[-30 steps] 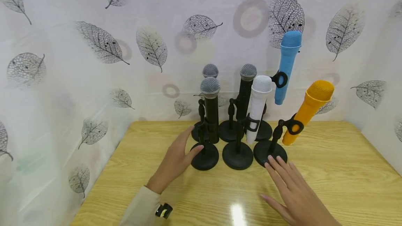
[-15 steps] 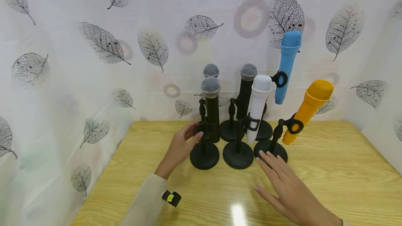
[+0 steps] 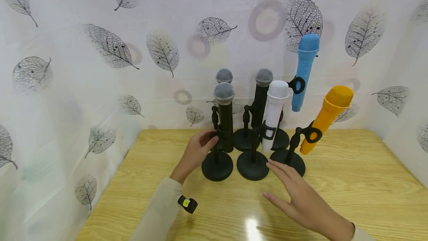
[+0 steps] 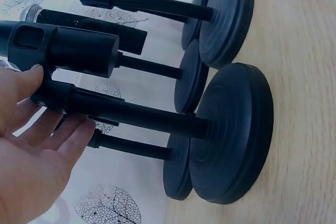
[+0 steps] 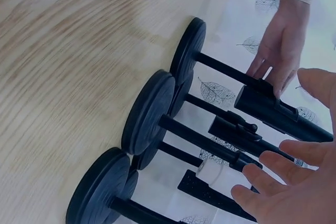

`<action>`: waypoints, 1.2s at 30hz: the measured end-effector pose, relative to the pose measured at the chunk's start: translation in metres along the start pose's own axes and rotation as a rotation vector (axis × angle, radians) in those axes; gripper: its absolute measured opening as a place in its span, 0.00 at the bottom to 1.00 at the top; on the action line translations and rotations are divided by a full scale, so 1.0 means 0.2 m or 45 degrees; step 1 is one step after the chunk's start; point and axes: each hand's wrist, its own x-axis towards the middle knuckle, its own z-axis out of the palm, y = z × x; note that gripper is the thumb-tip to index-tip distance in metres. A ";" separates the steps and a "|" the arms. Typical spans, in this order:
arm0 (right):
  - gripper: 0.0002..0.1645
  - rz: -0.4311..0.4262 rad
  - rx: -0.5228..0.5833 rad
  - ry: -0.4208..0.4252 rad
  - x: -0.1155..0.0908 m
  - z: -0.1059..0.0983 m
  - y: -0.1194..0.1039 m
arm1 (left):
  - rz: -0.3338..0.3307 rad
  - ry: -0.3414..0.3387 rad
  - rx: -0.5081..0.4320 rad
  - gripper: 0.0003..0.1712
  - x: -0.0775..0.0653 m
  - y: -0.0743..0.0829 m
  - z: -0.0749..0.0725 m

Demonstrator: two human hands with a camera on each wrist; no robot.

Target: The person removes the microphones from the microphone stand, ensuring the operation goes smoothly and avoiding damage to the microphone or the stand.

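My left hand (image 3: 195, 151) grips the upper part of the front-left black microphone stand (image 4: 136, 113), just under its clip. In the left wrist view the thumb lies at the clip and the fingers go behind the pole. A black microphone (image 3: 226, 124) with a silver grille sits upright in that clip. The round base (image 3: 217, 169) stands on the table. My right hand (image 3: 301, 200) hovers palm inward with fingers extended, in front of the base (image 3: 252, 166) of the white microphone's stand. Nothing is in it. That white microphone (image 3: 275, 114) leans slightly right.
An orange microphone (image 3: 326, 118) tilts right on the front-right stand. Behind stand a blue microphone (image 3: 303, 73), a black microphone (image 3: 261, 97) and another silver-grilled microphone (image 3: 224, 74), mostly hidden. The bases are close together on the wooden table (image 3: 361, 181). A leaf-patterned sheet (image 3: 160, 96) hangs behind.
My left hand has moved up from beside the front-left base and closed round the upper stand. My right hand has shifted left, away from the orange microphone's base.
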 end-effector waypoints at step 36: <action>0.36 -0.002 0.257 0.085 0.13 -0.06 0.00 | 0.059 -0.220 0.174 0.17 -0.18 0.08 0.01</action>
